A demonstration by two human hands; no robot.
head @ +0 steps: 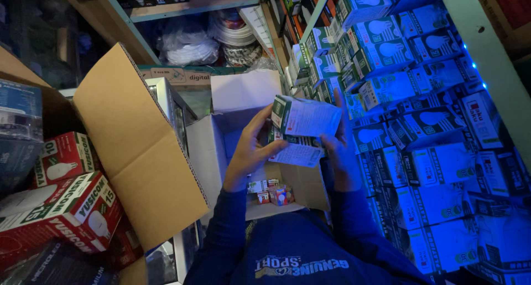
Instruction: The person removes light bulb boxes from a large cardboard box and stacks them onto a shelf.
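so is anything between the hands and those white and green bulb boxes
Nothing visible: the left hand and right hand already grip the stacked white and green cardboard bulb boxes directly, above the open white carton.

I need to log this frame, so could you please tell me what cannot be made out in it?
- Head view: lower white box, mostly covered by the upper box and left hand.
- Right hand: palm and fingertips hidden behind the boxes.
- Carton: its floor is partly hidden by the hands; the small items are too small to identify.
- Red boxes: cut off by the left edge.
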